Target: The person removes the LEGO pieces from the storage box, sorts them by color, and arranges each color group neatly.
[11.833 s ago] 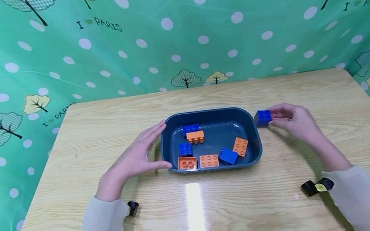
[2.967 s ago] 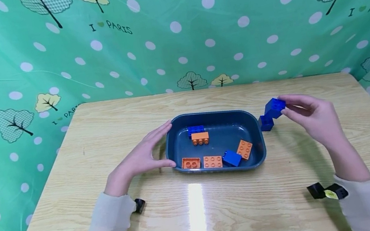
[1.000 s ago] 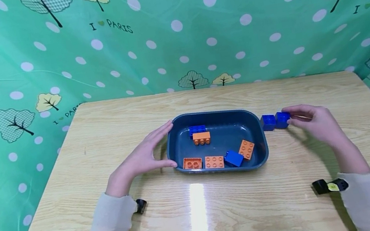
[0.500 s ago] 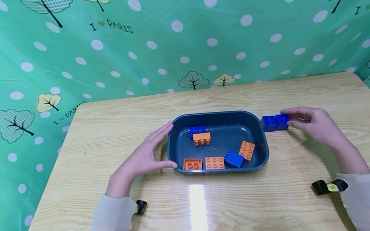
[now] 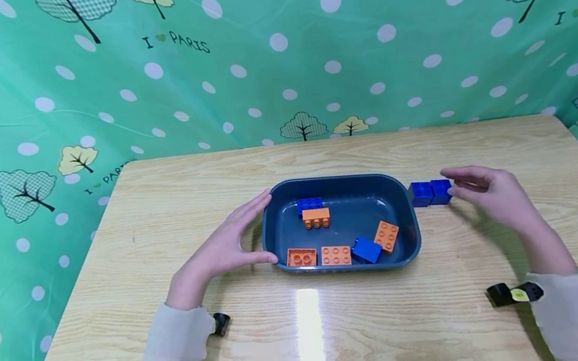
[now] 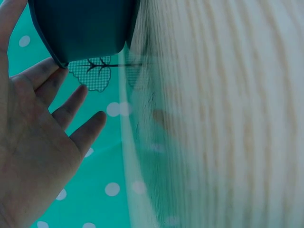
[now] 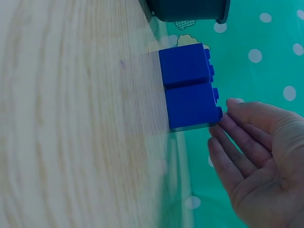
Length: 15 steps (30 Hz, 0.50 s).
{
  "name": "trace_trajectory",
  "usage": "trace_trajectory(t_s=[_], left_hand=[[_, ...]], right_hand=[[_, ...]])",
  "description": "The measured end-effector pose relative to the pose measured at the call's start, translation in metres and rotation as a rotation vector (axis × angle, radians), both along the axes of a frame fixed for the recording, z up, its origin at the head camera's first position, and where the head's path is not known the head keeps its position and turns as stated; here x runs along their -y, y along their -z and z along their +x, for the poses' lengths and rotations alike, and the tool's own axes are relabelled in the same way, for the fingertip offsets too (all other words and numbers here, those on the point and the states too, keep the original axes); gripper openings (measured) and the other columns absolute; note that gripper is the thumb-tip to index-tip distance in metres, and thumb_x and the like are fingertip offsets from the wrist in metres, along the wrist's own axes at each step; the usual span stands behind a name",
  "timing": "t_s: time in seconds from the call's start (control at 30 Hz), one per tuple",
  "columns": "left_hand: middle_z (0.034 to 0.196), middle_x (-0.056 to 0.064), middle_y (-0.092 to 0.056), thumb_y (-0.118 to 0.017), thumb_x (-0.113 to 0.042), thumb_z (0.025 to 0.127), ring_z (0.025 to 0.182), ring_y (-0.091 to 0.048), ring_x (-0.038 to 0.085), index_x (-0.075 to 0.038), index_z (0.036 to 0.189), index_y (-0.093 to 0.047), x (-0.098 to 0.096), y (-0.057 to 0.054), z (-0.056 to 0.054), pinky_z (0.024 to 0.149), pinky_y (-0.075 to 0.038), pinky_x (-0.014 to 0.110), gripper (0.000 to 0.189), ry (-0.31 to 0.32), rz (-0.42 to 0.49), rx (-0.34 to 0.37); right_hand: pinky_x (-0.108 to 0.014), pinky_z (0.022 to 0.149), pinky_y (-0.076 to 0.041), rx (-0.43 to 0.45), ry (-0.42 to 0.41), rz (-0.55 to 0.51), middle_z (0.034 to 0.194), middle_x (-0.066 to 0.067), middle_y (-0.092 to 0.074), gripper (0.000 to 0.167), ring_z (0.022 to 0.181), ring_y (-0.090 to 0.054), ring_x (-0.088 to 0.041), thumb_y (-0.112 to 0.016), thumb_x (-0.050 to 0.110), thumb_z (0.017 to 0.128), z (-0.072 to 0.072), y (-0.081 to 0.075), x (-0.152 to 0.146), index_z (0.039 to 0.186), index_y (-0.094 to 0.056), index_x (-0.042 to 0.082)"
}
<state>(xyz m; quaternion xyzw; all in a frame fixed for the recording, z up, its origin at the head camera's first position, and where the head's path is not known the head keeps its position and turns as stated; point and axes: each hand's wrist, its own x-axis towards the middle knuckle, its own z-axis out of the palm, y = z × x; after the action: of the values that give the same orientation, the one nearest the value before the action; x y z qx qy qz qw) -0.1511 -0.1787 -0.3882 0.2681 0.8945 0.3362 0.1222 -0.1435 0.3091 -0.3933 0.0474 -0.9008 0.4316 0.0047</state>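
Observation:
Two blue toy building bricks stand side by side on the table, just right of the tray: a left blue brick [image 5: 422, 194] and a right blue brick [image 5: 440, 192]. My right hand [image 5: 492, 196] is beside the right one, thumb and fingers parted from it; the right wrist view shows the fingertips [image 7: 232, 102] just off its studded top [image 7: 219, 113]. My left hand [image 5: 219, 244] spans the left end of the dark blue tray [image 5: 331, 179], straight fingers and thumb touching its rim. In the left wrist view, fingertips [image 6: 57, 71] meet the rim.
Inside the tray lie several orange bricks, one orange brick [image 5: 316, 218] beside a blue brick [image 5: 309, 205] at the back left, and another blue brick [image 5: 367, 249] at the front. The wooden table [image 5: 408, 327] ends at a green dotted cloth [image 5: 297, 30] behind.
A small blue brick has left the tray and now stands right of the first one outside it. My right hand lowered it, nudged it against the first brick and has let go. Left hand stays.

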Motion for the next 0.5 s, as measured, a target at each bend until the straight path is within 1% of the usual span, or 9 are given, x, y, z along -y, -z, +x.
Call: trace_trajectory(t_s=[0.07,0.1,0.3,0.5], left_hand=[[0.169,-0.005,-0.014,-0.086,-0.042,0.075,0.155,-0.017,0.031,-0.024,0.161,-0.02,-0.0001,-0.0001,0.0001,0.121,-0.023,0.063,0.109,-0.002,-0.001,0.001],[0.169,-0.005,-0.014,-0.086,-0.042,0.075,0.155,-0.017,0.031,-0.024,0.161,-0.02,-0.0002,-0.0001,0.0001,0.121,-0.023,0.063,0.109,-0.003,-0.002,0.001],[0.169,-0.005,-0.013,-0.086,-0.04,0.075,0.155,-0.017,0.031,-0.025,0.161,-0.02,-0.0001,0.0001,0.0002,0.121,-0.023,0.064,0.109,-0.005,-0.002,0.0],[0.169,-0.005,-0.013,-0.086,-0.041,0.075,0.155,-0.017,0.031,-0.025,0.161,-0.02,-0.0003,-0.0004,0.0004,0.121,-0.023,0.063,0.109,-0.009,-0.008,0.002]], right_hand=[[0.002,0.083,-0.045,-0.017,0.0,-0.018,0.117,0.028,-0.06,0.043,0.103,-0.054,0.02,-0.064,0.027,0.098,0.0008,-0.0004,0.0007,0.134,-0.061,0.003],[0.002,0.084,-0.045,-0.025,0.0,-0.027,0.117,0.029,-0.06,0.043,0.104,-0.055,0.02,-0.065,0.027,0.098,0.001,-0.0006,0.001,0.134,-0.062,0.003],[0.002,0.086,-0.045,-0.059,0.013,-0.076,0.116,0.031,-0.061,0.041,0.109,-0.056,0.018,-0.067,0.024,0.097,0.0009,-0.0025,0.0044,0.132,-0.063,0.003],[0.001,0.088,-0.045,-0.107,0.031,-0.106,0.114,0.032,-0.062,0.037,0.109,-0.058,0.017,-0.068,0.018,0.096,0.0009,-0.0047,0.0085,0.129,-0.065,0.002]])
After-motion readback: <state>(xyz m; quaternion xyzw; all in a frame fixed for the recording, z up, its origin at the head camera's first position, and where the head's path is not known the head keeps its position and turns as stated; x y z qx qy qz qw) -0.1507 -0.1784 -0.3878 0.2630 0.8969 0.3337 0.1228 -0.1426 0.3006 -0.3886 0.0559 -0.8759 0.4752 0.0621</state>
